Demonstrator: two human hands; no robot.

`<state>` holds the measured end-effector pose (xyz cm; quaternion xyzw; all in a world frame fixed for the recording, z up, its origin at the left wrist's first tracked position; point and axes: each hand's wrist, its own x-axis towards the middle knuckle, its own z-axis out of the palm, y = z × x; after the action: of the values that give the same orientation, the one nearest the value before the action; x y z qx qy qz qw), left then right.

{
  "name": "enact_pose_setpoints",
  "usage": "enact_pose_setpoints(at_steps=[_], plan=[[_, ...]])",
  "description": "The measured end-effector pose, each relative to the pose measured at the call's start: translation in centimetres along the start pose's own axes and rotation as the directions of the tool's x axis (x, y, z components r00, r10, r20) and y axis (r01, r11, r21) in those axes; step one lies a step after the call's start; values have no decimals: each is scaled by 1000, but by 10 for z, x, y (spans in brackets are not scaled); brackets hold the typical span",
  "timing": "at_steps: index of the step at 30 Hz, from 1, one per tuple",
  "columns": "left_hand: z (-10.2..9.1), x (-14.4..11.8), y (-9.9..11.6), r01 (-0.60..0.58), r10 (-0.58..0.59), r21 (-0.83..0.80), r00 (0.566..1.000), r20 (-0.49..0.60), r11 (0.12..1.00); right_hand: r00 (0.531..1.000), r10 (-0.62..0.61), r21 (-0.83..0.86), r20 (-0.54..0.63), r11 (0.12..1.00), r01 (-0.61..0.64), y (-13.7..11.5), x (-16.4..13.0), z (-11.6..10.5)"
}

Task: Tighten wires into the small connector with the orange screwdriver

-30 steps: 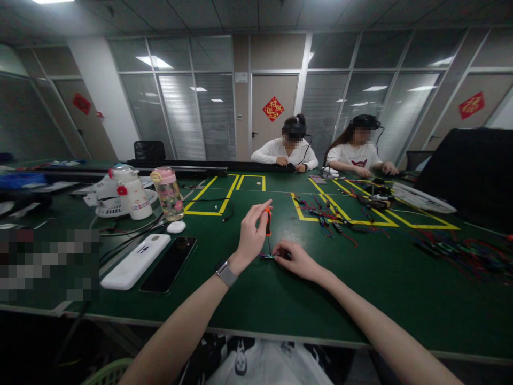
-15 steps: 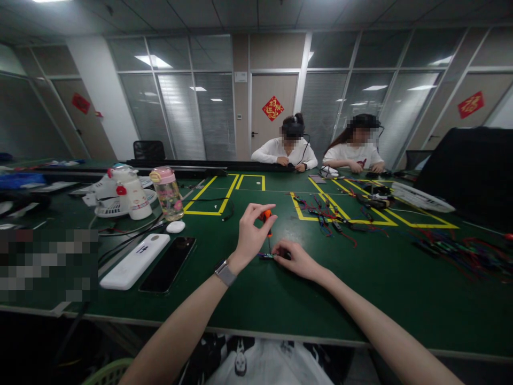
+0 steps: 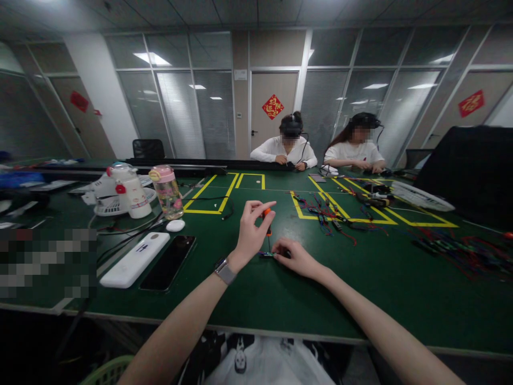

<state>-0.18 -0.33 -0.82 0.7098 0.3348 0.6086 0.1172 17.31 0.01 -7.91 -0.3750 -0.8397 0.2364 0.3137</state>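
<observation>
My left hand (image 3: 254, 230), with a watch on its wrist, is closed around the orange and black handle of a screwdriver (image 3: 269, 232). The screwdriver stands upright, and its thin shaft points down at a small circuit board (image 3: 266, 255) on the green table. Beside the board, my right hand (image 3: 294, 258) rests on the table with its thumb and fingertips pinched on the board's right end. The fingers of my right hand partly hide that end of the board. Whether the screwdriver's tip touches the board is too small to tell.
A white power bank (image 3: 136, 259) and a black phone (image 3: 168, 263) lie left of my hands. Behind them stand a pink-lidded bottle (image 3: 167, 192) and a white kettle (image 3: 132, 192). Wired boards (image 3: 320, 208) and a larger wire heap (image 3: 465, 251) lie rightward. Two people sit opposite.
The fingers of my left hand have turned slightly at the top of the screwdriver handle. My right hand and the circuit board look the same.
</observation>
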Motion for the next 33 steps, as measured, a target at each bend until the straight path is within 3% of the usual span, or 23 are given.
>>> enact_pose_setpoints(at_steps=[4,12,18,23,29,33], plan=[[1,1,-1,31,-22,-125,997,72,992,1000,0,11,6,1000,0,1,0,0],[-1,4,-3,36,-34,-54,999,36,998,1000,-7,8,-3,1000,7,0,0,0],[3,2,-5,54,-38,-173,995,93,983,1000,-4,29,5,1000,4,1,0,0],[1,2,-3,13,-13,-26,1000,-1,1000,1000,0,22,3,1000,-1,0,0,-1],[1,3,-5,34,-22,-106,994,108,994,1000,0,24,3,1000,0,0,1,-1],[2,2,-4,10,-6,-63,999,54,998,1000,-5,17,2,1000,5,2,0,0]])
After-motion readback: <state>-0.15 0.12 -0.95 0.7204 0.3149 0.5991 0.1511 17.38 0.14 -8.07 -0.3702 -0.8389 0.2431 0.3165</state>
